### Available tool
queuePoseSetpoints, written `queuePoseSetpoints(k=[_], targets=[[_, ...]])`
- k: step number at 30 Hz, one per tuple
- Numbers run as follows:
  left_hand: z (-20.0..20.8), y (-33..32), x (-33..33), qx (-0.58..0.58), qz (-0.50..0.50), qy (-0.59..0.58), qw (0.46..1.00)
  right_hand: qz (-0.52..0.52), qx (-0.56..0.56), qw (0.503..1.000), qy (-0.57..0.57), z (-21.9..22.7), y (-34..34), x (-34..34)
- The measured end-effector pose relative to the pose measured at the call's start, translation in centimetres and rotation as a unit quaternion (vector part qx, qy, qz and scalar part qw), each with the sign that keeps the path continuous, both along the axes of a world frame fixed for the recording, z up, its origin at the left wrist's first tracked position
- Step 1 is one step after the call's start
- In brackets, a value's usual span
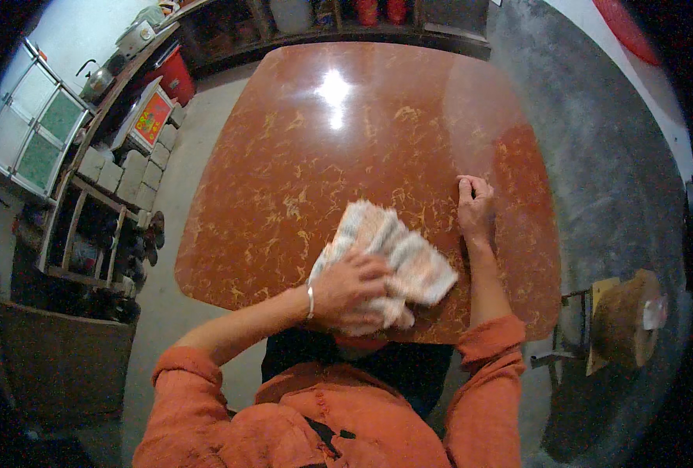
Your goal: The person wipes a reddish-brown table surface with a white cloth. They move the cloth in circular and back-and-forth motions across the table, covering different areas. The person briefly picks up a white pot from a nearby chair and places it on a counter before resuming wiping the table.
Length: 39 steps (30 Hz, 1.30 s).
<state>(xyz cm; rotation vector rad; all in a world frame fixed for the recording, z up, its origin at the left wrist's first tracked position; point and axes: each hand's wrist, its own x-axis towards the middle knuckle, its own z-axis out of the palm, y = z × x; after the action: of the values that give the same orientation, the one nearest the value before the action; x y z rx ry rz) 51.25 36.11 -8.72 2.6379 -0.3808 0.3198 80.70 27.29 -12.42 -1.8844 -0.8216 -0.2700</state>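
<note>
Pale cloth [393, 253] seemingly under left fingers [366, 277]

Cloth [393, 253] corner under left hand [350, 290]
</note>
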Motion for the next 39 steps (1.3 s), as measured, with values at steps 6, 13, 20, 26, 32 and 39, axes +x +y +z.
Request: queuePoseSetpoints(k=[6, 13, 20, 26, 32, 39], targets=[[2.0, 2.1, -7.6, -0.035, 0.002, 0.066, 0.997, -0.002, -0.019, 1.000, -0.011, 0.6, 0.1, -0.3], [1.1, 7.5, -2.5, -0.026, 0.218, 0.000, 0.976, -0.012, -0.037, 0.999, -0.001, 0.2, 0.4, 0.2], [0.5, 3.1, 4.0, -0.009, 0.125, -0.044, 0.991, -0.003, -0.022, 1.000, -0.015, 0.0, 0.0, 0.5], [1.2, 0.6, -3.9, -0.028, 0.006, 0.045, 0.999, -0.007, -0.029, 0.999, -0.013, 0.5, 0.0, -0.2], [0.6, 6.4, -9.0, -0.006, 0.167, 0.044, 0.985, -0.016, -0.053, 0.998, -0.011, 0.9, 0.3, -0.8], [1.2, 6.6, 0.4, -0.020, 0.213, -0.001, 0.977, -0.006, -0.047, 0.999, 0.005, 0.8, 0.5, -0.5]])
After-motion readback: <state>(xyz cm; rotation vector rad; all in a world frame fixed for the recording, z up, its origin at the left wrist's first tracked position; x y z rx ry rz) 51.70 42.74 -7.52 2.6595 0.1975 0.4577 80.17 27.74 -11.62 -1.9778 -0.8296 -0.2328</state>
